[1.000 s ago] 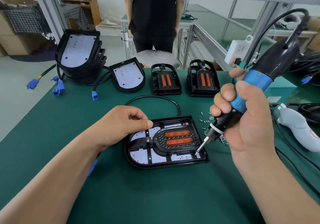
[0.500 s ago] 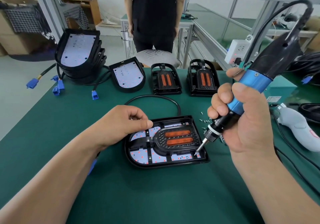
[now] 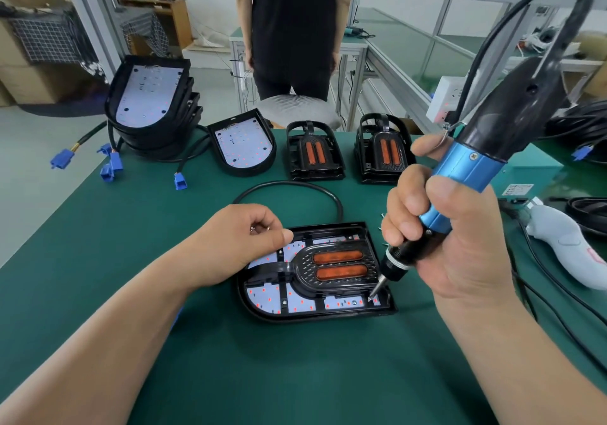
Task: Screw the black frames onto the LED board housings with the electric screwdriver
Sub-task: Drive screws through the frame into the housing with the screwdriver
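An LED board housing lies flat on the green mat in front of me, with a black frame carrying two orange lenses set in it. My right hand grips the blue and black electric screwdriver. Its bit tip touches the housing's near right corner. My left hand rests at the housing's far left edge, thumb on the board. Its fingers are curled round small metal screws that glint between them.
At the back of the table stand a stack of housings, a single housing and two stacks of black frames. Loose screws lie right of the work. A grey-white tool and cables lie at right. A person stands behind the table.
The screwdriver's body has swung up and slightly left while its bit stays on the near right corner. My left hand and the housing have not moved.
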Demonstrator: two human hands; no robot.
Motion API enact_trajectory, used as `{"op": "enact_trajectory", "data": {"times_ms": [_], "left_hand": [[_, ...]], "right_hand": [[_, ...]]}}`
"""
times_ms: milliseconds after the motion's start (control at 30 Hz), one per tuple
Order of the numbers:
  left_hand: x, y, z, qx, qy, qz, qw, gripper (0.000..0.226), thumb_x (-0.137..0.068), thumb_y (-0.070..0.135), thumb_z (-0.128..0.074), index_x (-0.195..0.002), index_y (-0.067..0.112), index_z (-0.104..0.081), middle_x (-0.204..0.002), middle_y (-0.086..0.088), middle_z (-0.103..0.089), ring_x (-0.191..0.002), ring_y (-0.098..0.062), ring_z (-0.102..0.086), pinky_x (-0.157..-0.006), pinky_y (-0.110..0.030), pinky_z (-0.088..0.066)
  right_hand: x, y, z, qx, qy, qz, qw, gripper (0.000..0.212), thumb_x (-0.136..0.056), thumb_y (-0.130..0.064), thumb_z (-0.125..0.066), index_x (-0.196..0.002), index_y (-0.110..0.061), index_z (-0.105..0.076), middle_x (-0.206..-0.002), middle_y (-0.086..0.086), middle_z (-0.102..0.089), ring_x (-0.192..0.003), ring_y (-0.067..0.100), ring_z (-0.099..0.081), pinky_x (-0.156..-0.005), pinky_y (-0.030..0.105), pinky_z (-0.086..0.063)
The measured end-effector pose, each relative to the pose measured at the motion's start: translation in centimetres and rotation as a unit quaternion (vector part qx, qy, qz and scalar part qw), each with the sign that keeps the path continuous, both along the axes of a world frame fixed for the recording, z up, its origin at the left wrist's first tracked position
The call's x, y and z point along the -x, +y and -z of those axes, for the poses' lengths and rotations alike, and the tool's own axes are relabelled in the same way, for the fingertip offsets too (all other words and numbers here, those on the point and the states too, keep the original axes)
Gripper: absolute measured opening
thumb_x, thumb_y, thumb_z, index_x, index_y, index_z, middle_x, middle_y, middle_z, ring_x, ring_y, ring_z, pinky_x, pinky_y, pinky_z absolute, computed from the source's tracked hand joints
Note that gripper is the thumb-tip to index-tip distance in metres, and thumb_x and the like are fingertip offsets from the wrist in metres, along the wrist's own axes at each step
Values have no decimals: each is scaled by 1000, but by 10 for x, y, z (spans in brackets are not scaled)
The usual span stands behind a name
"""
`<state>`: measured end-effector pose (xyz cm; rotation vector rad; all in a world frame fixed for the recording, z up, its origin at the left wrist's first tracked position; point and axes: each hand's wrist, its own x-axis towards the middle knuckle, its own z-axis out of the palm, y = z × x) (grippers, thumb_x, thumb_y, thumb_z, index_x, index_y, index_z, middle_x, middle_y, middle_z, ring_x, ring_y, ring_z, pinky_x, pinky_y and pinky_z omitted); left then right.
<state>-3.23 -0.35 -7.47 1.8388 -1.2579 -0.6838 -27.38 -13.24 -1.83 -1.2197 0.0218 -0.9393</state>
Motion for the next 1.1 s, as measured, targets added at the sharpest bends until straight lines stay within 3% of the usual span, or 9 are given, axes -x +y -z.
{"op": "enact_trajectory", "data": {"times_ms": [600,700,767,1100], "left_hand": [[5,1,0,20,-19,0,1000,20,-92,43,-78,-76,36,-69,-57,14,-51,-53,-4,-40,-52,-13,-35],[5,1,0,23,-16,0,1000,20,-92,43,-79,-76,36,-69,-57,14,-51,-53,-4,-40,-52,-13,-35],[5,2,0,22,-16,2,1000,20,-92,42,-79,-76,36,-69,-57,14,-51,-53,-4,-39,-51,-13,-34],[2,2,2,14,-21,1,1000,21,-92,47,-78,-77,36,-69,-58,13,-52,-54,-4,-40,-52,-16,-35]], "right_hand": [[1,-3,5,-11,18,-38,999,19,-90,-17,-61,-108,-21,-58,-69,-2,-49,-48,14,-45,-52,27,-45],[1,-5,7,2,18,-57,998,28,-87,-18,-73,-111,-21,-60,-70,-2,-49,-48,13,-45,-52,28,-46],[2,-6,9,10,15,-68,997,41,-84,-29,-83,-117,-20,-60,-71,-2,-50,-50,13,-46,-53,28,-46],[1,-11,10,-2,3,-76,997,52,-85,-39,-84,-125,-16,-59,-73,-3,-51,-53,11,-48,-55,28,-48]]}}
